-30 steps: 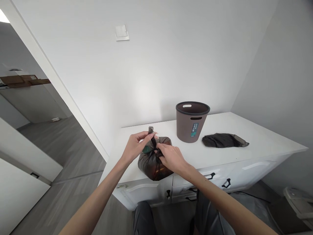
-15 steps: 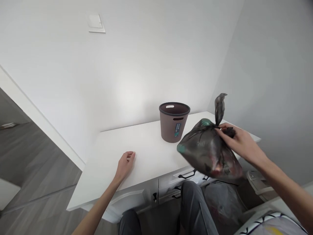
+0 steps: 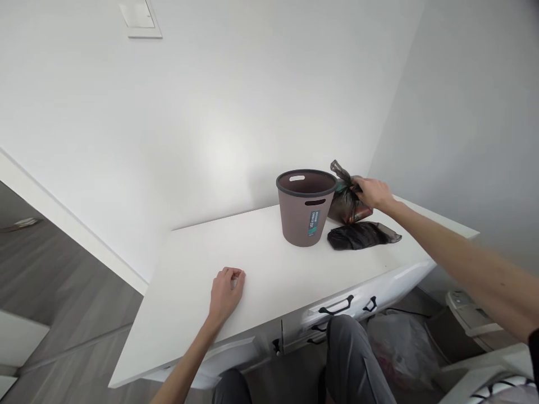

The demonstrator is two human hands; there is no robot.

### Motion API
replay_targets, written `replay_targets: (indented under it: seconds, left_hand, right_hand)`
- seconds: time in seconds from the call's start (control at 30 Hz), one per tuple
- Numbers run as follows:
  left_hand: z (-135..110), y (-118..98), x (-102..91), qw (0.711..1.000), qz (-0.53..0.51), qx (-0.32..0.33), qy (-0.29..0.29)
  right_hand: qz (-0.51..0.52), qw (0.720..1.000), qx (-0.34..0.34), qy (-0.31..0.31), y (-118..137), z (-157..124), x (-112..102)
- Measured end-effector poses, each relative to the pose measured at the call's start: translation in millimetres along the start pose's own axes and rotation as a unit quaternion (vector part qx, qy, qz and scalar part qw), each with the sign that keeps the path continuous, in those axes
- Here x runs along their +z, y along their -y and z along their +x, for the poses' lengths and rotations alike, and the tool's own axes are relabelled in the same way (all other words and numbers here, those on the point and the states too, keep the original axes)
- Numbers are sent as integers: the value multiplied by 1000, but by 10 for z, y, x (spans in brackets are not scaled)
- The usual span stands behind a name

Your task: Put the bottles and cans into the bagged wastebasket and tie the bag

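Note:
My right hand (image 3: 370, 192) grips the tied neck of a full, dark see-through garbage bag (image 3: 347, 209), its twisted top sticking up to the left of my fingers. The bag rests at the back right of the white tabletop, partly hidden behind a brown plastic trash can (image 3: 301, 216) with a black rim, handle slots and a label. In front of the bag lies a folded black plastic bag (image 3: 357, 235). My left hand (image 3: 227, 289) rests on the tabletop (image 3: 252, 247), left of the can, its fingers curled toward the thumb with nothing in them.
The tabletop stands against a white wall (image 3: 231, 112) with a wall switch (image 3: 138, 17). Drawers with black handles (image 3: 337, 306) are below it, close to my knees (image 3: 353, 353). A see-through plastic bag (image 3: 400, 342) lies on the floor at the lower right.
My right hand has carried the full bag forward from over the front edge to the tabletop behind the can. The folded black bag now shows. My left hand stays on the table.

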State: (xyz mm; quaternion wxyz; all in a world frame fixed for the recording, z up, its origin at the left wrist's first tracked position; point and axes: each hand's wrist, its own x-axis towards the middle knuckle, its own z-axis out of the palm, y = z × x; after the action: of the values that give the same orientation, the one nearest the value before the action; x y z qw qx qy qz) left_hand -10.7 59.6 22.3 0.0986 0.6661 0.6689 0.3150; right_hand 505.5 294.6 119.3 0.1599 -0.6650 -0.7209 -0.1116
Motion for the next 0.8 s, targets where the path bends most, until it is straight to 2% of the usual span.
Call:
replay_targets:
  seconds: [0.13, 0.27, 0.3, 0.37, 0.43, 0.5, 0.57, 0.67, 0.73, 0.8]
  left_hand:
    - [7, 36, 34, 1000, 10, -8, 10]
    - [12, 51, 53, 1000, 13, -12, 20]
    - [11, 47, 51, 1000, 12, -13, 21]
    - [6, 35, 42, 1000, 11, -12, 22]
    - [-1, 22, 34, 1000, 10, -7, 20]
    - [-5, 15, 31, 1000, 11, 1, 16]
    - [-5, 17, 34, 1000, 13, 6, 11]
    - [-6, 28, 38, 1000, 11, 6, 8]
    - [-13, 34, 35, 1000, 8, 6, 7]
    - [-24, 38, 29, 1000, 6, 8, 6]
  right_hand:
    - [-1, 997, 54, 55, 96, 76, 289]
    - [51, 994, 82, 60, 240, 33, 366]
    - [71, 994, 77, 37, 292, 2, 351]
    - [123, 990, 52, -47, 415, -75, 284]
    - [188, 972, 17, -138, 552, -152, 179]
    - [260, 947, -7, -187, 686, -207, 54]
    - [325, 926, -20, -193, 798, -237, -67]
    - [395, 903, -68, -157, 921, -268, -191]
    - [418, 893, -103, -133, 991, -313, -228]
    - [427, 889, -106, -129, 1070, -388, -242]
